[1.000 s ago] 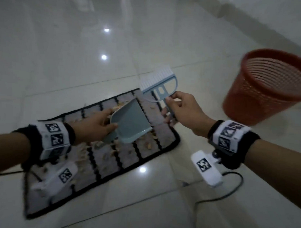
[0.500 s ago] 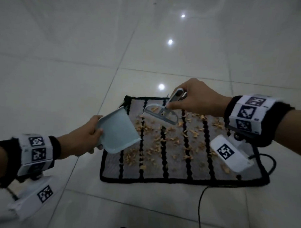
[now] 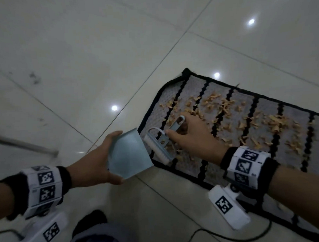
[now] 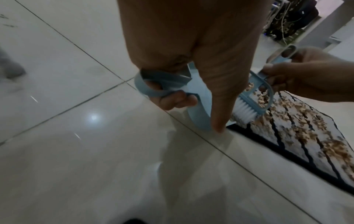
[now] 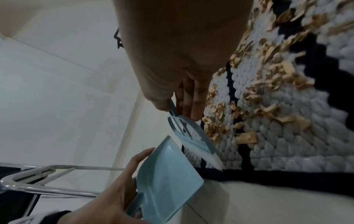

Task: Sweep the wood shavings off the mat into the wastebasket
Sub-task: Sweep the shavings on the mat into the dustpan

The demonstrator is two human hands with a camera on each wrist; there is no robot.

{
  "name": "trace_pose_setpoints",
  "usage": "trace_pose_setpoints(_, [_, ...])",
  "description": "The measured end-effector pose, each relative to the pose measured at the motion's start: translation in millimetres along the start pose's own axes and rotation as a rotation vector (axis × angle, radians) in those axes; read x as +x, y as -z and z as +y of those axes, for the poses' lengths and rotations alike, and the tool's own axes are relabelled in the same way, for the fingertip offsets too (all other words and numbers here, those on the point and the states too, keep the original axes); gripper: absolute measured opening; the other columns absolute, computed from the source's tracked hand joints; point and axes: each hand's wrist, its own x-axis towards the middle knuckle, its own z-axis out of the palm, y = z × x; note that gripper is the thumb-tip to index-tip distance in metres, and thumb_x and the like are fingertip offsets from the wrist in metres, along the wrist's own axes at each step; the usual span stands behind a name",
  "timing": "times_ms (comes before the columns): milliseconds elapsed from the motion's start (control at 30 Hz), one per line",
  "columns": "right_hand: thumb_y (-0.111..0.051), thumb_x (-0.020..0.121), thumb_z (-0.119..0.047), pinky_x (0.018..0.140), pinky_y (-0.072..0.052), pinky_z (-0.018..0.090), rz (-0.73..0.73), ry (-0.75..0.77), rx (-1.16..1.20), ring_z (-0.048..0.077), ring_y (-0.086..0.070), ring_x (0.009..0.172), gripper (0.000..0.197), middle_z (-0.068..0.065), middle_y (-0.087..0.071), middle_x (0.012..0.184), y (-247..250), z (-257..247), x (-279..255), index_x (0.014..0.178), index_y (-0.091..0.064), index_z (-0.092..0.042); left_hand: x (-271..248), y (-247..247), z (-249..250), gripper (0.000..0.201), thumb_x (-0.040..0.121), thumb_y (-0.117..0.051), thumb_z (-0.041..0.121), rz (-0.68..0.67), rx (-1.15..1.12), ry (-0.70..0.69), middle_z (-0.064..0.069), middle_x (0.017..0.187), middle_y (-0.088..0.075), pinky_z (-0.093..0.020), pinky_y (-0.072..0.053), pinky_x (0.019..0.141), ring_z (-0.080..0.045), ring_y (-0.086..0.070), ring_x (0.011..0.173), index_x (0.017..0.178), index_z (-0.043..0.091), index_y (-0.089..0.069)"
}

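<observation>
head view: mat [image 3: 263, 113], grey knit with black stripes and black border, lies on the tiled floor [image 3: 85, 55]. wood shavings [image 3: 219, 106] scattered across its middle. left hand [image 3: 97, 164] grips a light blue dustpan [image 3: 126, 156], thumb on the near edge, fingers on the far edge; the pan's front lip sits at the mat's near left corner. right hand [image 3: 192, 140] holds the handle of a small blue brush [image 3: 161, 148], thumb on one side, fingers curled on the other; white bristles rest on the mat just beside the pan's lip. wastebasket not visible in any view. marker-tagged wristbands on both wrists. a black cable [image 3: 223, 237] runs on the floor near the right forearm.

left wrist view: left hand [image 4: 191, 53] wraps the dustpan [image 4: 199, 109] handle loop, fingers curled through it, one finger stretched down along the pan. brush [image 4: 247, 106] bristles meet the mat [image 4: 287, 144] edge. right hand [image 4: 306, 75] pinches the brush handle. shavings [image 4: 306, 133] on the mat behind the brush.

right wrist view: right hand [image 5: 182, 60] closes on the brush [image 5: 193, 141] handle, bristles down on the mat [image 5: 287, 144] by its black border. dustpan [image 5: 168, 178] tilted, touching or nearly touching the bristles, cannot tell which. left hand [image 5: 107, 197] grips the pan from below. shavings [image 5: 268, 94] lie just behind the brush. a chrome rack [image 5: 38, 178] stands at left
</observation>
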Motion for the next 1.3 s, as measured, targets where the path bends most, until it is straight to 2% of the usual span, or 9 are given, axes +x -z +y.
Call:
trace_pose_setpoints(133, [-0.066,0.094,-0.029,0.063,-0.052,0.046,-0.009,0.005,-0.048,0.026,-0.060,0.069,0.027,0.008,-0.061,0.078,-6,10,5,0.084,-0.053,-0.008,2,-8,2,0.127,0.057,-0.094,0.033,-0.025,0.047,-0.003,0.019,0.121,-0.045,-0.009,-0.046,0.065,0.001,-0.054,0.094,0.146,0.044,-0.004])
trace_pose_setpoints(300, [-0.068,0.092,-0.029,0.063,-0.057,0.042,0.162,-0.118,-0.133,0.019,-0.065,0.071,0.024,0.005,-0.066,0.081,30,27,3,0.084,-0.056,-0.010,14,-11,6,0.128,0.058,-0.095,0.028,-0.032,-0.055,-0.001,0.023,0.124,-0.044,-0.009,-0.049,0.069,0.004,-0.056,0.098,0.148,0.042,-0.006])
trace_pose_setpoints(433, [-0.067,0.093,-0.020,0.061,-0.061,0.036,0.270,-0.162,-0.047,0.016,-0.070,0.071,0.019,0.007,-0.069,0.086,52,27,1,0.090,-0.057,-0.005,22,-8,6,0.129,0.058,-0.095,0.031,-0.058,-0.099,0.011,0.023,0.125,-0.046,-0.010,-0.050,0.073,0.007,-0.056,0.100,0.149,0.043,-0.004])
trace_pose_setpoints(567, [-0.066,0.094,-0.018,0.058,-0.060,0.028,0.238,-0.086,0.048,0.017,-0.071,0.073,0.021,0.010,-0.068,0.085,39,13,6,0.089,-0.054,-0.002,25,-6,7,0.129,0.055,-0.095,0.035,-0.062,-0.110,0.021,0.020,0.128,-0.047,-0.013,-0.051,0.076,0.000,-0.057,0.104,0.147,0.048,-0.004])
trace_pose_setpoints(733, [-0.067,0.093,-0.020,0.062,-0.060,0.039,0.180,-0.022,0.035,0.017,-0.069,0.074,0.023,0.008,-0.066,0.080,17,15,20,0.084,-0.054,-0.003,30,-6,12,0.129,0.055,-0.095,0.038,-0.066,-0.032,0.015,0.017,0.127,-0.047,-0.005,-0.045,0.069,0.003,-0.052,0.104,0.149,0.042,-0.006])
trace_pose_setpoints(967, [-0.068,0.090,-0.018,0.059,-0.060,0.033,0.327,-0.103,-0.006,0.012,-0.067,0.069,0.022,0.007,-0.065,0.080,55,44,11,0.086,-0.055,0.000,32,-10,12,0.129,0.058,-0.095,0.030,-0.069,-0.101,0.037,0.025,0.124,-0.045,-0.006,-0.047,0.071,0.007,-0.052,0.104,0.150,0.040,-0.005])
trace_pose_setpoints(1100, [-0.067,0.090,-0.024,0.055,-0.057,0.043,0.425,-0.056,0.051,0.029,-0.065,0.068,0.028,0.014,-0.064,0.076,67,37,21,0.082,-0.053,-0.002,39,-8,16,0.131,0.058,-0.095,0.032,-0.049,-0.122,0.038,0.023,0.129,-0.045,-0.013,-0.050,0.074,0.003,-0.053,0.108,0.149,0.043,-0.003])
trace_pose_setpoints(1233, [-0.067,0.090,-0.020,0.049,-0.049,0.027,0.421,-0.012,0.068,0.014,-0.058,0.057,0.029,0.008,-0.060,0.068,47,15,52,0.078,-0.050,0.001,49,-1,23,0.128,0.059,-0.094,0.034,-0.028,-0.092,0.031,0.018,0.128,-0.046,-0.020,-0.052,0.076,-0.003,-0.055,0.106,0.149,0.044,-0.003])
trace_pose_setpoints(1300, [-0.067,0.089,-0.019,0.050,-0.052,0.032,0.394,-0.015,0.094,0.019,-0.062,0.059,0.030,0.014,-0.062,0.071,33,9,67,0.079,-0.049,0.003,54,3,25,0.128,0.059,-0.094,0.033,-0.015,-0.083,0.041,0.017,0.126,-0.047,-0.020,-0.051,0.077,-0.003,-0.055,0.105,0.149,0.043,-0.004])
